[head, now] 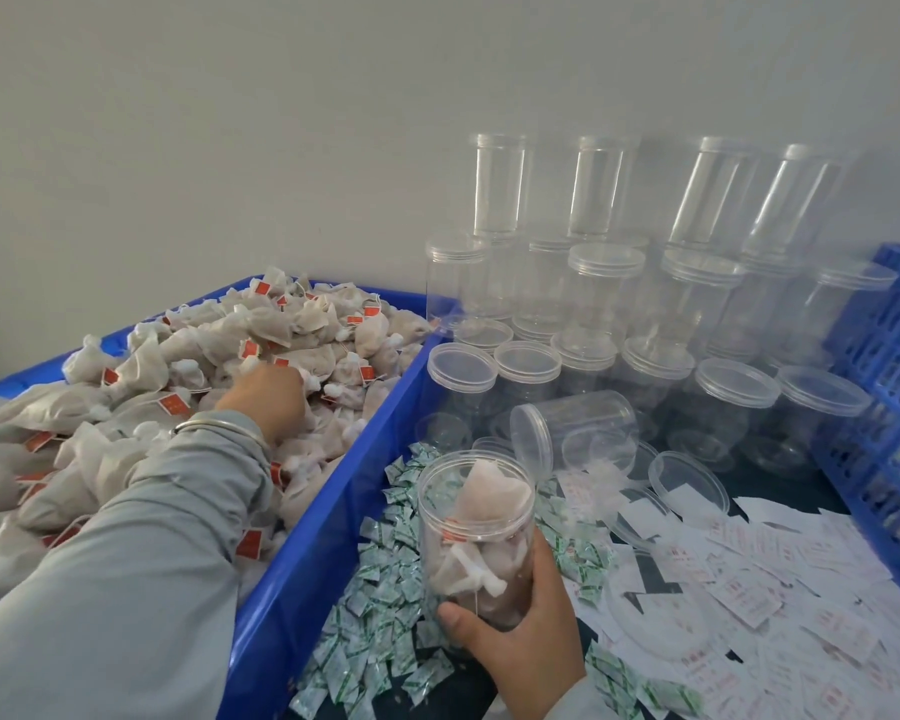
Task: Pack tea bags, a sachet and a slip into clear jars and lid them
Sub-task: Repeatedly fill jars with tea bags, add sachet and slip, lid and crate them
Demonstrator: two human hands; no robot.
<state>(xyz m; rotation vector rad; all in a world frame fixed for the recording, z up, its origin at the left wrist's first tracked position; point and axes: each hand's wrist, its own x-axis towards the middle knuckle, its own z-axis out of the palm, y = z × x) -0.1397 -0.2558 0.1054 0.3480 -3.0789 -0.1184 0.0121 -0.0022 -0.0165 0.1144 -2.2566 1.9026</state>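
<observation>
Blue bin [302, 574] brimming: our left hand [268, 402] digs among tea bags [188, 350], grasp unclear; right hand [528, 652] grips the half-filled jar [476, 532] — more bags next.

Plain pale grey wall [230, 122] behind

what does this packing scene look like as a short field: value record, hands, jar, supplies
left hand: reaching into the tea bags heaped in the blue bin; grip hidden
right hand: grips the open jar near its base, upright
jar contents: several tea bags, no lid on
sachets: green-and-white, piled right of the bin
slips: white with red print, scattered at right
empty jars: lidded, stacked against the wall; one lies on its side
loose lids: beside the slips
blue crate: far right
</observation>
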